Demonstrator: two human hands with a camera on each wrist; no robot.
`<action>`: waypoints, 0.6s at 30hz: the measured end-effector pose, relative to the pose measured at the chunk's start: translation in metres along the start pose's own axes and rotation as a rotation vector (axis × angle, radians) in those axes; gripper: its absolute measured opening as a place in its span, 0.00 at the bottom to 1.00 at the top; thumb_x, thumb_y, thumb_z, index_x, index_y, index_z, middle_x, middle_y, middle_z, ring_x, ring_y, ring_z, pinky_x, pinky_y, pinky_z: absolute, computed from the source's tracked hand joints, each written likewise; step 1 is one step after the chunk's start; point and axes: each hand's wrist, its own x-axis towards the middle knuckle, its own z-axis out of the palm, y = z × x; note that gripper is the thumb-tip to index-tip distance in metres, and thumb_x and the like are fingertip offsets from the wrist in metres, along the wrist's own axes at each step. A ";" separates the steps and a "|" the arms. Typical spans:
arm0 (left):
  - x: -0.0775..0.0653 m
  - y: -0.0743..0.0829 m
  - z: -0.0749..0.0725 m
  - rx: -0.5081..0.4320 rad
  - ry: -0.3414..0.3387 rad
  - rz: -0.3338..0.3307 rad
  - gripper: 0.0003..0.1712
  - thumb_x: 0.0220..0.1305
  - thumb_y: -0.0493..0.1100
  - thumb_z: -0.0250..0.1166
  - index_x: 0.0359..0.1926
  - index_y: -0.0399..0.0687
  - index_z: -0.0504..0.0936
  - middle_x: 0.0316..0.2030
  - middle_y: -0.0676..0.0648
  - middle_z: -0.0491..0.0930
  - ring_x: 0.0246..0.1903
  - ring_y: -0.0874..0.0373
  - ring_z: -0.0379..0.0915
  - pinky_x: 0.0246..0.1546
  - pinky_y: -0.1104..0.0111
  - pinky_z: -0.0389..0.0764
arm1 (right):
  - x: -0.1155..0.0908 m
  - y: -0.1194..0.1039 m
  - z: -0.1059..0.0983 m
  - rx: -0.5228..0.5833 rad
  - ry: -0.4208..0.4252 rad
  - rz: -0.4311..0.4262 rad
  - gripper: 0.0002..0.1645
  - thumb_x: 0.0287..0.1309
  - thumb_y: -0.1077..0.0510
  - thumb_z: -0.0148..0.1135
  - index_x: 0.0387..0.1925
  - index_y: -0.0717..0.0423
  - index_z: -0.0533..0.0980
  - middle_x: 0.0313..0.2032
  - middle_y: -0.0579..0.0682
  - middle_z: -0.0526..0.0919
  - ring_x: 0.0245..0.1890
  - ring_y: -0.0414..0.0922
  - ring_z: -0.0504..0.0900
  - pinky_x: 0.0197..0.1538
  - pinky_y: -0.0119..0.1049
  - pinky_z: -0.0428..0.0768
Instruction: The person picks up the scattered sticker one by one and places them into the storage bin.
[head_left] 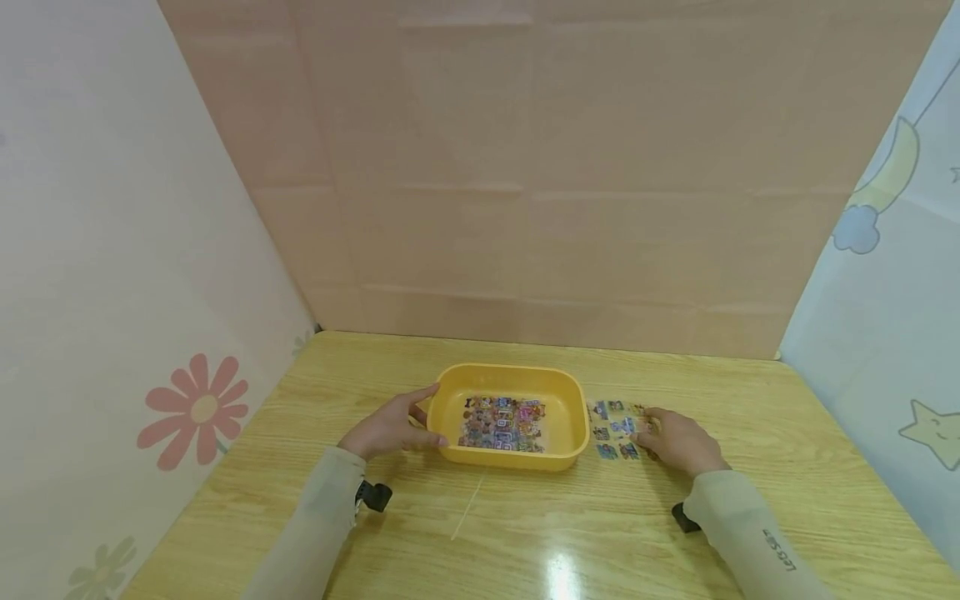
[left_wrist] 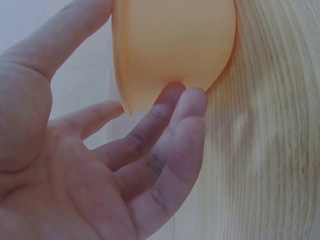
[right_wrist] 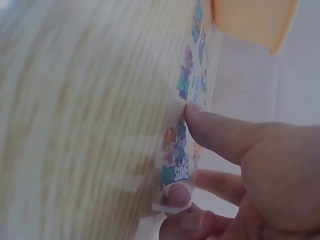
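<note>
A yellow plastic basin [head_left: 507, 459] sits mid-table, with printed sticker sheets [head_left: 501, 423] lying on its bottom. My left hand [head_left: 392, 423] grips the basin's left end; its thumb and index finger touch the rim, and the other fingers curl against the outer wall [left_wrist: 175, 45]. Just right of the basin is a clear sticker sheet [head_left: 615, 429] with several small cartoon pictures. My right hand [head_left: 682, 442] pinches the right edge of that sheet. In the right wrist view its thumb [right_wrist: 215, 130] lies on top, while a fingertip shows through the clear corner from beneath.
The wood-grain table [head_left: 637, 533] has a pale thin streak [head_left: 468, 507] in front of the basin. A brown paper-like panel [head_left: 540, 183] stands behind. White walls with a flower [head_left: 202, 408] and a star [head_left: 933, 432] close in the sides.
</note>
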 end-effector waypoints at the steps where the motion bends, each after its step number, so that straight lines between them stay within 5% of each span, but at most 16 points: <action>1: 0.000 0.000 0.000 -0.001 -0.001 0.001 0.58 0.54 0.52 0.78 0.79 0.53 0.54 0.46 0.40 0.77 0.36 0.51 0.78 0.38 0.55 0.80 | -0.001 0.000 0.000 0.013 0.002 0.003 0.47 0.66 0.39 0.61 0.71 0.69 0.61 0.63 0.75 0.69 0.59 0.74 0.71 0.48 0.66 0.76; 8: -0.001 0.000 0.000 -0.006 -0.004 0.000 0.59 0.54 0.52 0.78 0.79 0.53 0.54 0.45 0.40 0.77 0.37 0.48 0.79 0.37 0.55 0.81 | -0.004 0.002 -0.001 0.100 -0.007 0.021 0.49 0.71 0.42 0.56 0.69 0.80 0.52 0.63 0.80 0.64 0.59 0.75 0.69 0.56 0.69 0.70; 18: 0.001 -0.001 -0.001 -0.025 -0.002 -0.006 0.58 0.53 0.51 0.79 0.79 0.54 0.55 0.45 0.40 0.77 0.35 0.48 0.78 0.34 0.57 0.79 | -0.002 0.010 -0.002 0.287 0.029 0.049 0.28 0.73 0.55 0.44 0.60 0.78 0.64 0.56 0.77 0.72 0.52 0.68 0.74 0.51 0.63 0.74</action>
